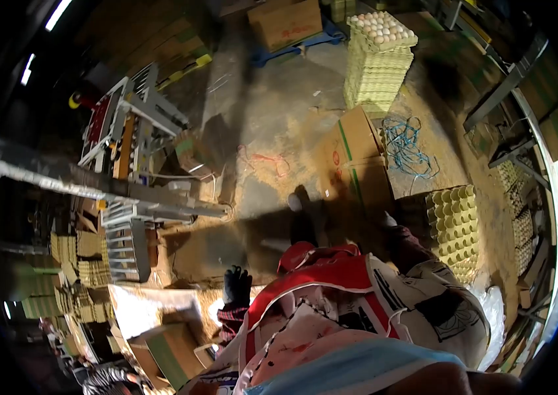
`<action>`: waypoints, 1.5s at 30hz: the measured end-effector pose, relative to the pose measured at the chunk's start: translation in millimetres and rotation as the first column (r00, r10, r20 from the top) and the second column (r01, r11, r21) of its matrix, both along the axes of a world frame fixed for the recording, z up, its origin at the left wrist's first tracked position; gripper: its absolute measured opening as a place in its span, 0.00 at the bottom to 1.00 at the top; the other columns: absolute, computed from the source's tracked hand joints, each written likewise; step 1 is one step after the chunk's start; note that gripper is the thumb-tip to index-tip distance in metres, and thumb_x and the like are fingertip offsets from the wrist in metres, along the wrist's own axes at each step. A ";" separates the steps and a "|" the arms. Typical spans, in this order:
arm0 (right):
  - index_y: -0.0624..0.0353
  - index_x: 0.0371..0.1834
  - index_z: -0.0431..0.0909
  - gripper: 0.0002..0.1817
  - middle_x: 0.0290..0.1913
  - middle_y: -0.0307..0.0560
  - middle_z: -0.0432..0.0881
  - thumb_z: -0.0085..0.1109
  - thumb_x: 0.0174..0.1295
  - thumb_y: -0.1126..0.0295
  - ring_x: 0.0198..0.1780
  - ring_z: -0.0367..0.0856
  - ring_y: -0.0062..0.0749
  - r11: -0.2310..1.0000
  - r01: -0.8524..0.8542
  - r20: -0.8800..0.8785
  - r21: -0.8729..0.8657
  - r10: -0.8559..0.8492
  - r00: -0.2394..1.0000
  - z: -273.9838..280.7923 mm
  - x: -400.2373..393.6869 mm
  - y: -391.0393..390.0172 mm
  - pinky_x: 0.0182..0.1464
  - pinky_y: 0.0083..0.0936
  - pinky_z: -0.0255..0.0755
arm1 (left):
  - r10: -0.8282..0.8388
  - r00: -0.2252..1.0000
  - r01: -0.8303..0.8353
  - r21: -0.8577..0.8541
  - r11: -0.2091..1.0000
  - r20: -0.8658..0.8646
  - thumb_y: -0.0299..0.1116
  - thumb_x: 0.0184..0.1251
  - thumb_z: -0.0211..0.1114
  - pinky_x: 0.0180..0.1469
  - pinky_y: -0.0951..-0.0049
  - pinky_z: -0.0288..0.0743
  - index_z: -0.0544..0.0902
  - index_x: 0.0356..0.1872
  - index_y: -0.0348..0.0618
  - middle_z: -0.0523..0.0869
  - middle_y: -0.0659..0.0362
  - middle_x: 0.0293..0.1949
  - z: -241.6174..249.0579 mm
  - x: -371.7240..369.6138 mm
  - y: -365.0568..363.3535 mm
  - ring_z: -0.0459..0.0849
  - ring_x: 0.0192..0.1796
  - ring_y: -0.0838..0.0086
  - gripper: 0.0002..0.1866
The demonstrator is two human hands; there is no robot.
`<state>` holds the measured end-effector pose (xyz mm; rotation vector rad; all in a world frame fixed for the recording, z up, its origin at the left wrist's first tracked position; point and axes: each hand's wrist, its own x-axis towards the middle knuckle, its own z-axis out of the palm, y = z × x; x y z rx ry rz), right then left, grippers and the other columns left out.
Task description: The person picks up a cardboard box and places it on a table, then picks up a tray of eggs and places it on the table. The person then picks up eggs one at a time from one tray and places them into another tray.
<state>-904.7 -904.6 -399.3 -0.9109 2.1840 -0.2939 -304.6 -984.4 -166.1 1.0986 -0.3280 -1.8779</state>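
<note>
Blue cord (410,150) is seen tangled on the floor (302,82); red string (272,158) is strewn apart from it. Farther off, a cardboard box (285,25) is carried by a blue pallet (267,58). A metal roller rack (126,249) is seen at frame left. Another person (103,380) is partly cut off, bottom left. Tube lights (58,14) are lit, upper left.

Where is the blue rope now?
In the head view, the blue rope lies on the floor on the person's right, beside the large cardboard box, just this side of the tall egg-tray stack.
</note>
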 end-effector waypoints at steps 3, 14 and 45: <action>0.56 0.66 0.74 0.39 0.56 0.57 0.84 0.64 0.59 0.39 0.57 0.82 0.54 0.995 0.050 0.142 -0.089 -0.037 0.989 4.1 20.2 -54.0 0.61 0.46 0.74 | -0.231 0.928 0.196 -0.144 0.970 -0.292 0.52 0.77 0.57 0.64 0.51 0.71 0.82 0.56 0.56 0.83 0.64 0.56 -41.4 -1.7 -114.9 0.78 0.62 0.59 0.18; 0.64 0.71 0.71 0.43 0.62 0.66 0.81 0.67 0.60 0.45 0.64 0.80 0.55 0.772 0.616 0.298 0.155 -0.631 0.716 68.9 2.3 -197.3 0.63 0.41 0.74 | -0.158 0.662 0.681 -0.500 0.535 0.733 0.34 0.76 0.57 0.53 0.54 0.82 0.76 0.65 0.41 0.80 0.51 0.61 -30.9 -166.8 -565.4 0.84 0.55 0.55 0.20; 0.40 0.81 0.56 0.56 0.73 0.52 0.67 0.51 0.54 0.18 0.61 0.74 0.58 -0.093 0.996 0.689 0.004 -0.721 -0.070 127.9 -459.7 -629.6 0.52 0.54 0.74 | -0.968 0.197 0.914 -0.387 0.124 0.155 0.48 0.85 0.44 0.71 0.64 0.68 0.68 0.73 0.38 0.75 0.54 0.69 -102.5 -1065.4 -926.0 0.75 0.68 0.66 0.28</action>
